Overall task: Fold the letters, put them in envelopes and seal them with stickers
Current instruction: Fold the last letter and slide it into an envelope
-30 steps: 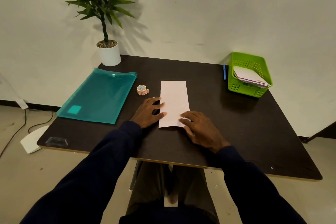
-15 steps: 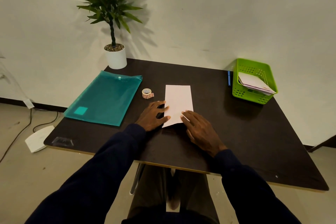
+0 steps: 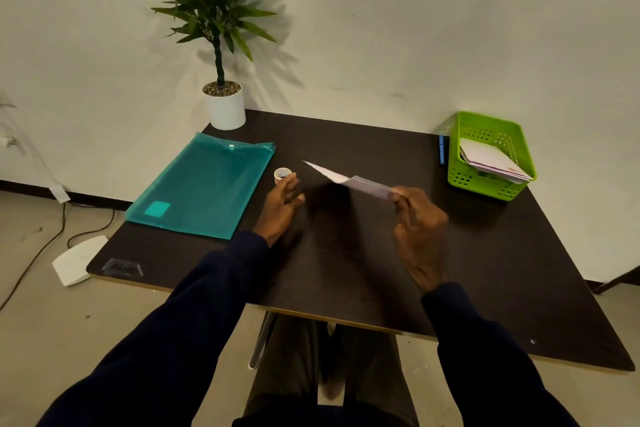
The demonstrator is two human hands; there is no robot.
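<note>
From the head camera, a dark table fills the middle of the frame. Two arms in dark blue sleeves reach up from the bottom edge.

The right hand is right of the middle. Its fingers and thumb are curled and pinch one end of the folded letter. The letter is up in the air above the table, in the middle of the frame. It is tilted, with its free end pointing to the upper left. A dark shadow lies on the table under it.

The left hand is left of the middle. Its fingers are nearly straight and a little spread, and it holds nothing. It is a bit blurry, so I cannot tell if it touches the table. Its fingertips are just beside the sticker roll, a small round roll that sits on the table.

A flat teal folder lies on the left side of the table. A plant in a white pot stands at the far left corner, against the wall.

At the right side of the frame sits a green basket with pale papers leaning inside it. A blue pen lies just beside the basket, on its left.

On the floor at the left edge lies a white flat thing with dark cables near it.
</note>
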